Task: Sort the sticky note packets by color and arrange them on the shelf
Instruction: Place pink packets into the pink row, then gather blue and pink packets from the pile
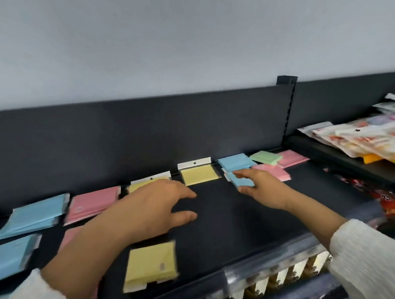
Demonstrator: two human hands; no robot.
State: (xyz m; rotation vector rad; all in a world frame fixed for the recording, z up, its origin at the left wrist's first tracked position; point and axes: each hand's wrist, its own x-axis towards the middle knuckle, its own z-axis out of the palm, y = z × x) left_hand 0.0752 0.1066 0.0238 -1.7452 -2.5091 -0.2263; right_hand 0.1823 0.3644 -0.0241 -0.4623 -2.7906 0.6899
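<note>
Though yellow packets [152, 265] number three, green one [265, 157].

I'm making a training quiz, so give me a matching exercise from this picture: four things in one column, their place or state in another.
1 green packet
2 front yellow packet
3 left hand
4 right hand

A pinches a blue packet
B open, fingers spread
C near the front edge of the shelf
D at the back, on the right side

Pairs: 1-D, 2-C, 3-B, 4-A
</note>
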